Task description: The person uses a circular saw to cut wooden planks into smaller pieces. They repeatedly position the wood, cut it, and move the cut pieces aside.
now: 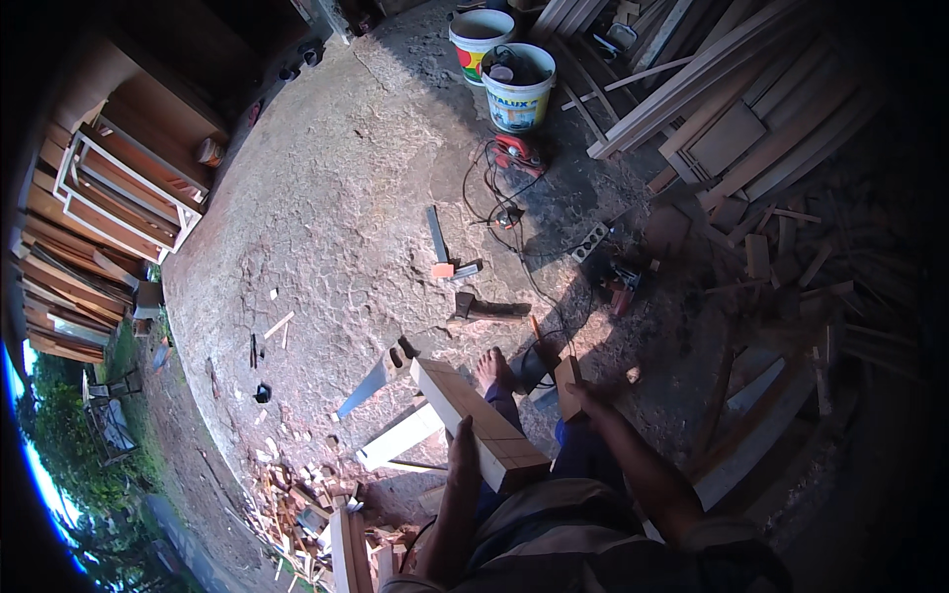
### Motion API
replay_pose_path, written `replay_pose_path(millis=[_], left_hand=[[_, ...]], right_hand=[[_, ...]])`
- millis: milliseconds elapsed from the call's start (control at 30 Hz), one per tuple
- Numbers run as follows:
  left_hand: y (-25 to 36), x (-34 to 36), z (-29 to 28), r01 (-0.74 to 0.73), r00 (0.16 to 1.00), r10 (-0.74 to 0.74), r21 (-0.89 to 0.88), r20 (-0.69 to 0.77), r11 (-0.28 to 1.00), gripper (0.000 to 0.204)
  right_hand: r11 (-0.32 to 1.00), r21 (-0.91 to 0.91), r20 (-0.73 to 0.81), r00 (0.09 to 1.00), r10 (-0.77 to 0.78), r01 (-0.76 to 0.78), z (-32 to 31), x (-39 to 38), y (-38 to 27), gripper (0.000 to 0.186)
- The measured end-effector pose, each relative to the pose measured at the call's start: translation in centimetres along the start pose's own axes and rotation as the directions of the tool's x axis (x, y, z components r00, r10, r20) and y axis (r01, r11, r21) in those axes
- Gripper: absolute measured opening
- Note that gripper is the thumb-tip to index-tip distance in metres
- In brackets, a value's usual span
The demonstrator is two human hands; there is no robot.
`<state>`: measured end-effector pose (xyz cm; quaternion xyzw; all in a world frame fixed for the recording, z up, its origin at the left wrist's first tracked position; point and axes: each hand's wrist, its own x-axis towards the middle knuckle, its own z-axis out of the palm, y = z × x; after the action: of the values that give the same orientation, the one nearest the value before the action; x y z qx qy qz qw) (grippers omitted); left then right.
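Note:
My left hand (463, 451) is closed around the side of a thick pale wooden beam (473, 410), which slants across in front of my body with its near end by my waist. Pencil-like lines cross its upper face near that end. In my right hand (587, 397) is a short wooden block (567, 386), held apart from the beam, to its right. A handsaw (372, 383) rests on the ground just left of the beam's far end. Beyond the beam lies a dark, axe-like tool (489, 308).
A try square (438, 237), red power tool (518, 154), power strip (590, 242) and loose cables lie ahead. Two buckets (519, 91) stand farther off. Lumber (732, 119) is stacked at right; offcuts (297, 509) litter the lower left. A pale board (400, 435) lies beside the beam.

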<state>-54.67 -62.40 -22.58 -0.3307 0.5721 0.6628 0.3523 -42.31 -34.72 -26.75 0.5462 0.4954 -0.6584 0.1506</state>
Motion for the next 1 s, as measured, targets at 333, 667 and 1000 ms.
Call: replay_pose_path(millis=[333,667,1000], left_hand=[[4.4,3.8,-8.7,0.345,0.930,-0.362,-0.180,-0.069,0.921,0.070],[8.4,14.9,-4.0,0.381,0.920,-0.376,0.028,-0.112,0.924,0.073],[4.5,20.0,3.6,0.354,0.921,-0.335,0.067,-0.201,0.933,0.075]], right_hand=[[0.946,0.013,-0.020,0.946,0.323,-0.323,15.4,32.3,11.5,0.044],[0.899,-0.086,0.089,0.902,-0.423,0.430,22.2,48.0,19.3,0.023],[0.818,-0.526,-0.480,0.713,-0.511,0.232,-10.6,58.3,4.5,0.017]])
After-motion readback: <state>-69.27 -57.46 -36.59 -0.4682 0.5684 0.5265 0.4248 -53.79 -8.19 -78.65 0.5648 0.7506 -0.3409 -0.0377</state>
